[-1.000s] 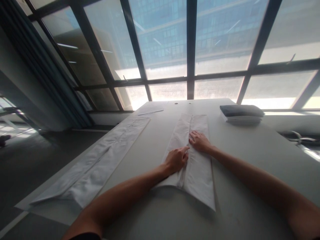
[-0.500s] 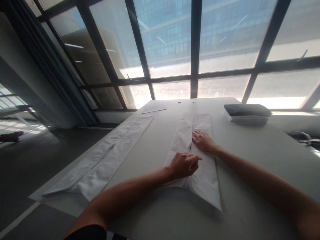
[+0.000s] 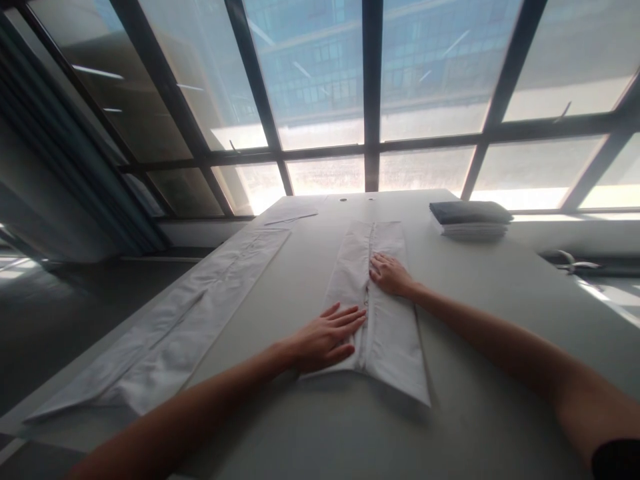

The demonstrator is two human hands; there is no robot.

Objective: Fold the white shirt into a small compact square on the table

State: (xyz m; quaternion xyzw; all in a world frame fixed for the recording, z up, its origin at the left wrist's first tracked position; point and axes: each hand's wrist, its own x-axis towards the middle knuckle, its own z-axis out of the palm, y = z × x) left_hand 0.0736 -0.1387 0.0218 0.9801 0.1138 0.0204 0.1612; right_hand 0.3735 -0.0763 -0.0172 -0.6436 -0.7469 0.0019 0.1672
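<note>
A long white folded cloth piece (image 3: 393, 340) lies flat in front of me, with a seam or opening running down its middle. My left hand (image 3: 327, 337) rests on its near left part, palm down with fingers stretched out toward the seam. Farther up, my right hand (image 3: 390, 273) lies flat on the right half, its fingertips at the seam. Neither hand grips anything. To the left, a second, longer white folded cloth (image 3: 200, 307) is laid out with a similar line along its middle.
Both cloths lie on a white table (image 3: 280, 293). At its back right stands a stack of folded dark and white cloth (image 3: 470, 220). A thin flat sheet (image 3: 290, 217) lies at the back left. Large windows rise behind, with a curtain (image 3: 80, 140) at left.
My left hand has gone from loosely curled above the cloth to spread flat on its left side. The right hand remains by the seam. The whole view has shifted a little.
</note>
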